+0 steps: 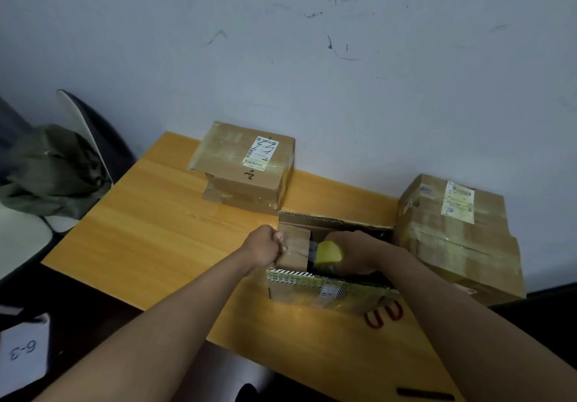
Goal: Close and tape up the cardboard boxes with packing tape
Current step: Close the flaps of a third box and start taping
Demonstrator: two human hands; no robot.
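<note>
The open cardboard box (331, 289) stands on the wooden table (156, 229). The left hand (265, 247) pinches its side flap (295, 250); the right hand (356, 253) is inside beside a yellow object (327, 254), its grip unclear. The step looks like closing the flaps; taping comes next.

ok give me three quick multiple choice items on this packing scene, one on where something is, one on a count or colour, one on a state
1. Where are the red-handled scissors?
A. on the far box
B. on the table just in front of the open box
C. on the chair

2. How many cardboard boxes stand on the table?
A. two
B. three
C. five

3. What state is the box between the hands in?
A. open on top
B. taped shut
C. flattened

Answers:
1 B: the handles lie by the near wall of the open box.
2 B: the far box, the right box and the open one.
3 A: the left hand grips a side flap and the right hand is inside beside a yellow thing.
</note>
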